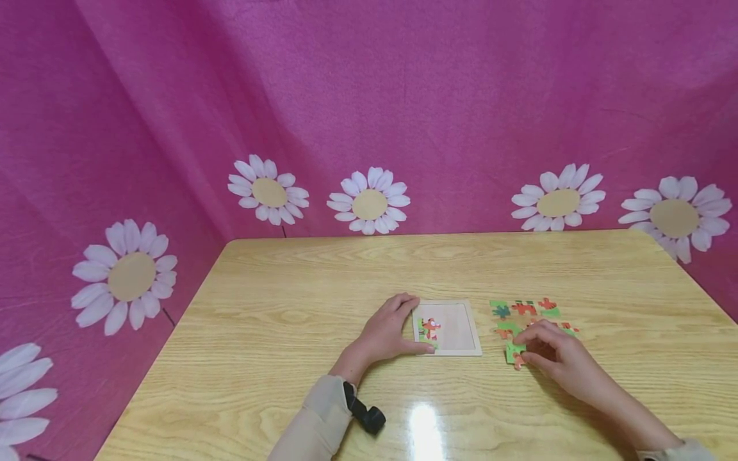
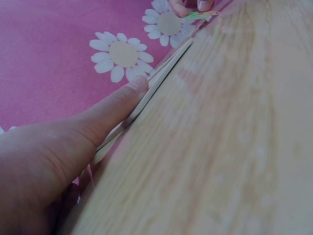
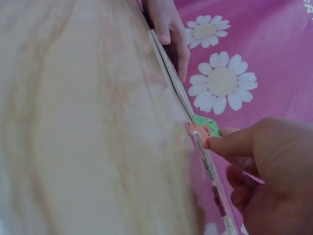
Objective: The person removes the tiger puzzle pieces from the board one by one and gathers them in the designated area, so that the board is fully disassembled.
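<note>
A square wooden puzzle tray (image 1: 455, 353) lies on the table, with a few joined red, white and green pieces (image 1: 429, 325) in its lower left corner. My left hand (image 1: 383, 334) holds the tray from its left side, thumb along the near rim and fingers at the far left corner. To the right, the thumb and fingers of my right hand (image 1: 567, 362) pinch a green and orange jigsaw piece (image 1: 513, 352). In the right wrist view that piece (image 3: 205, 128) appears tilted at the fingertips. Part of the loose pieces is hidden behind this hand.
Several loose jigsaw pieces (image 1: 523, 308) lie right of the tray, beyond the right hand. The wood-grain table (image 1: 259, 320) reaches back to a pink cloth (image 1: 450, 115) with white flowers. A black strap (image 1: 363, 410) hangs at the left wrist.
</note>
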